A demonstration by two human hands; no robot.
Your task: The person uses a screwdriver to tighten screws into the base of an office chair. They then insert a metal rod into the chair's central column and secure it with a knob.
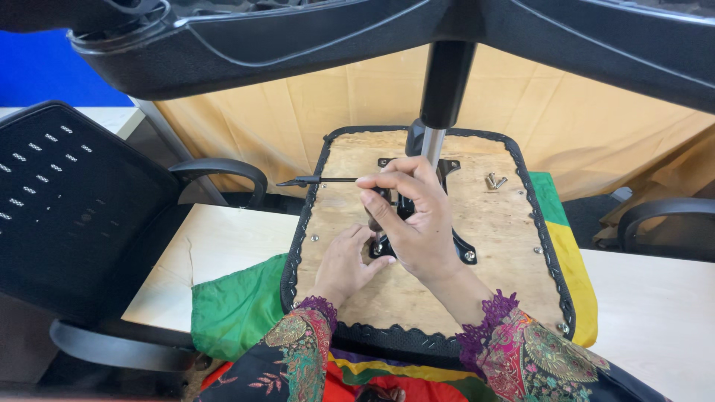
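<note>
Far left: black mesh chair backrest [67,201] lying flat, one curved armrest [223,173] just beside it. Pale surface [223,246] underneath, draped with a green cloth [238,305].

Centre: upturned seat base [491,246], bare plywood side up, black stitched edging all round. Black metal mounting plate [454,242] at the middle, gas-lift column [434,145] rising from it toward the star base overhead.

Left hand [344,260] resting flat on the plywood, fingers loosely curled beside the plate's near-left corner, holding nothing visible.

Right hand [413,216] closed in a firm grip on a hex key [320,180] (thin, black). Long axis of the key horizontal, arm pointing left, away from the grip; working end hidden under the fingers at the plate. Right hand nearer the plate than the left.

Right: two loose bolts [495,181] on the plywood, well apart from both hands. Second armrest [663,219] at far right.
</note>
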